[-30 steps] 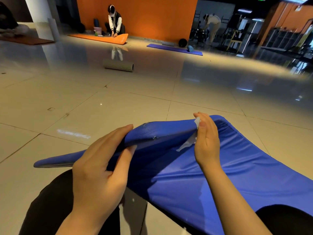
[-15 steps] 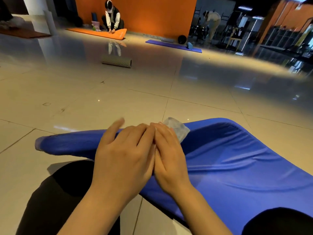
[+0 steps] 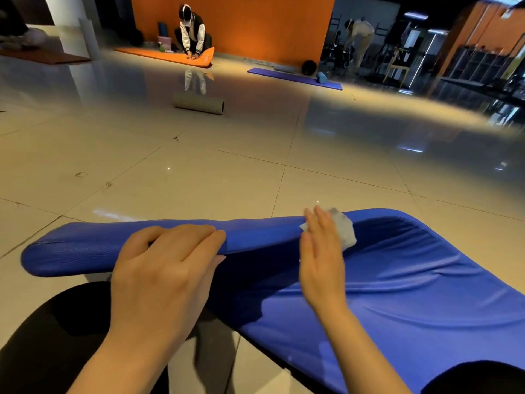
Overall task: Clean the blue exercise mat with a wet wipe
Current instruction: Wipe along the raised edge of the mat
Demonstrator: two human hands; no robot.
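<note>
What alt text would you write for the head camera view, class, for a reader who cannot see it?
A person's left hand grips the raised edge of a blue exercise mat while the right hand presses a wet wipe against it with straight fingers. A foam roller lies on the tiled floor beyond.

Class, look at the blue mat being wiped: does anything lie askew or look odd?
Yes: the blue exercise mat is not flat. Its far edge is lifted and curled in the left hand, and the cover wrinkles beside the wet wipe.
</note>
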